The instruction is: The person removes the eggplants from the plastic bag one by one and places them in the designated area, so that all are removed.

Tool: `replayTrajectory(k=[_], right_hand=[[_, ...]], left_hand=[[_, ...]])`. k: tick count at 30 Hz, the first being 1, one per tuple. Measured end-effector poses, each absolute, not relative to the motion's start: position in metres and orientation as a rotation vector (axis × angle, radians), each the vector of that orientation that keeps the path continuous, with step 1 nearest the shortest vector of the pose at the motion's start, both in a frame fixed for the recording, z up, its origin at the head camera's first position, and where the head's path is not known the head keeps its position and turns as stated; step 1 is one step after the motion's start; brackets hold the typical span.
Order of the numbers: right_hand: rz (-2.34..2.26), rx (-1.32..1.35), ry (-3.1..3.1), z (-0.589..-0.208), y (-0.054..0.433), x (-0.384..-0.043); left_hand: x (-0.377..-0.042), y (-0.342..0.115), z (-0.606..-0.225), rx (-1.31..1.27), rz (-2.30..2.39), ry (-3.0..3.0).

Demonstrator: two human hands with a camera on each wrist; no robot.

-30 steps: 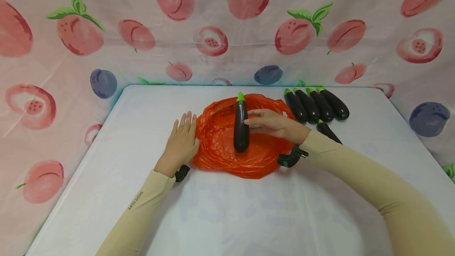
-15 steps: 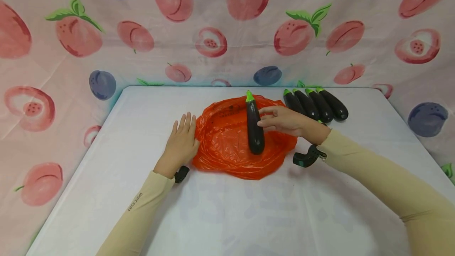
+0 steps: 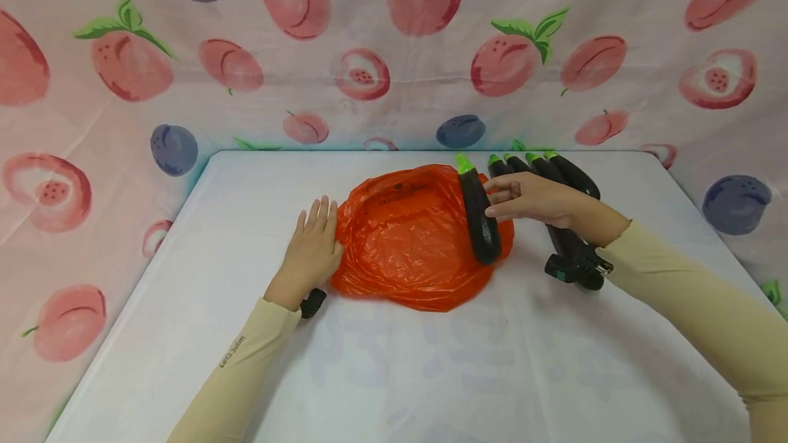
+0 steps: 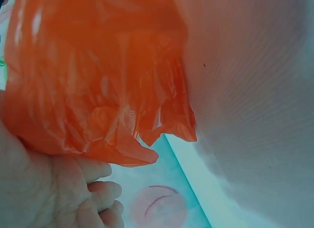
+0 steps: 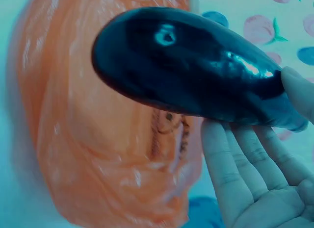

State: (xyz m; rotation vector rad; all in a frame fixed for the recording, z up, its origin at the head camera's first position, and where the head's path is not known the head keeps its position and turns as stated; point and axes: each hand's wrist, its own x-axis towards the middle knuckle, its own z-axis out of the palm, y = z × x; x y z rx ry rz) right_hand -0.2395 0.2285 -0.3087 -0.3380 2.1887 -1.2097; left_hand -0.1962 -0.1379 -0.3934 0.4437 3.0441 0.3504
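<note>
An orange-red plastic bag (image 3: 406,245) lies with its mouth spread wide on the white table. My left hand (image 3: 308,248) rests against the bag's left side with straight fingers; in the left wrist view the bag's wall (image 4: 98,81) touches that hand. Between thumb and fingertips, my right hand (image 3: 542,200) holds a dark purple eggplant (image 3: 479,217) over the bag's right rim, green stem end pointing away. In the right wrist view the eggplant (image 5: 181,66) shows whole, with the thumb on one side and the fingers on the other.
Several more eggplants (image 3: 569,173) lie side by side at the back right of the table, partly hidden by the right hand. Another eggplant (image 3: 563,241) lies nearer, under the right wrist and its strapped camera (image 3: 579,266). A fruit-print cloth (image 3: 425,74) hangs behind the table.
My right hand has moved right with the eggplant, from over the bag's middle to its right rim. The eggplant has tilted slightly. The left hand keeps its place against the bag.
</note>
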Motion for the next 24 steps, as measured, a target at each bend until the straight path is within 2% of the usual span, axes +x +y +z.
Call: replayTrajectory(k=[24], right_hand=[[-1.397, -0.207, 2.248, -0.303, 0.326, -0.243]], left_hand=[[-0.195, -0.136, -0.396, 0.455, 0.362, 3.043]])
